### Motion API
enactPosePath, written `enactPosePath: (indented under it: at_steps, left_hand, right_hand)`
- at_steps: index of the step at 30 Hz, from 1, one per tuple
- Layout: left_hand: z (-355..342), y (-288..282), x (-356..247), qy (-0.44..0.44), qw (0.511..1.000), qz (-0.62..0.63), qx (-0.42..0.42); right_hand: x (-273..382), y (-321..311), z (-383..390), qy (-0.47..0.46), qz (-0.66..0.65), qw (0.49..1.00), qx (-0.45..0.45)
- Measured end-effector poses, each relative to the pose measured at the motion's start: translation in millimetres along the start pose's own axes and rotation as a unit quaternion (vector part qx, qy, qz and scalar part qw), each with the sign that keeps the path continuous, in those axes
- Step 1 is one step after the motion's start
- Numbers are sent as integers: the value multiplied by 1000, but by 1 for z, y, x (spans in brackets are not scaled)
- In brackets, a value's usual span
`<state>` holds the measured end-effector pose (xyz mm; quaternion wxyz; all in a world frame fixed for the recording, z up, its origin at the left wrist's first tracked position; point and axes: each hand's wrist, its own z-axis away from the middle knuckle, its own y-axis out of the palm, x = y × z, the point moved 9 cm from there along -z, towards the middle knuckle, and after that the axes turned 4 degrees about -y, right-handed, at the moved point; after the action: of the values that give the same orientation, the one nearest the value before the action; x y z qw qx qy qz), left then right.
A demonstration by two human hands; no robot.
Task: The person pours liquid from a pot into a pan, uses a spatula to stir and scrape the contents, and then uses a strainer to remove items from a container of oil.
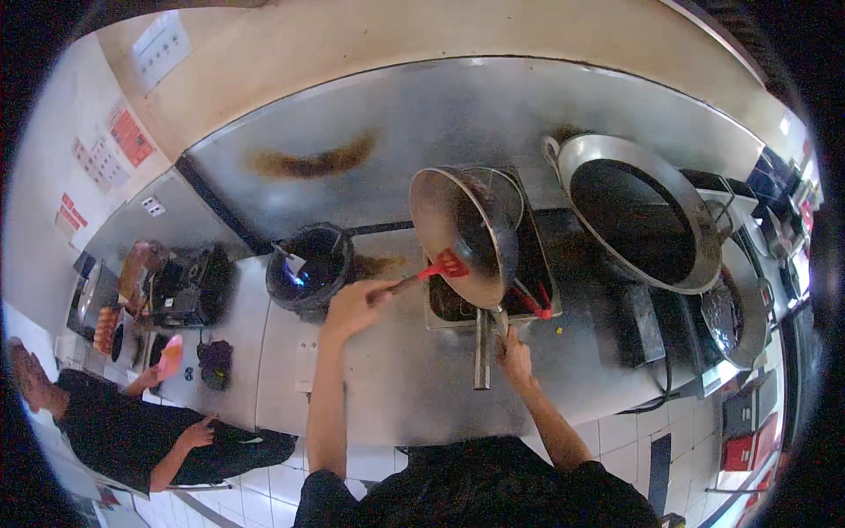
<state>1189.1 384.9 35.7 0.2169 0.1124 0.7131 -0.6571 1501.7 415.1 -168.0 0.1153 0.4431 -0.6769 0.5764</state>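
We counted one tilted frying pan (462, 233) at the frame's centre, one red spatula (444, 264), one large wok (638, 211) at upper right and one lit burner (308, 268) left of centre. Our left hand (352, 304) closed its fingers on the spatula's handle, blade against the pan's lower face. Our right hand (513, 352) gripped the pan's handle, the pan directly above it.

Steel counter (396, 387), lit burner with black pot (310, 264), rectangular tray (537, 264), large wok (638, 211)
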Motion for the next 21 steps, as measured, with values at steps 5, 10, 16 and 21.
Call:
enactPosePath:
  at_steps: [5, 10, 16, 21]
  left_hand:
    - [-12, 32, 14, -28, 998, -41, 37]
    - [5, -10, -1, -62, 995, -81, -15]
    - [-9, 16, -3, -32, 995, -58, -75]
    - [16, 2, 3, -61, 991, -105, -47]
  right_hand:
    - [-16, 14, -4, 44, 40, 998, 10]
    - [-15, 10, -1, 36, 62, 997, -20]
    - [-10, 13, -2, 45, 34, 998, -20]
    - [-13, 19, 3, 47, 45, 997, -28]
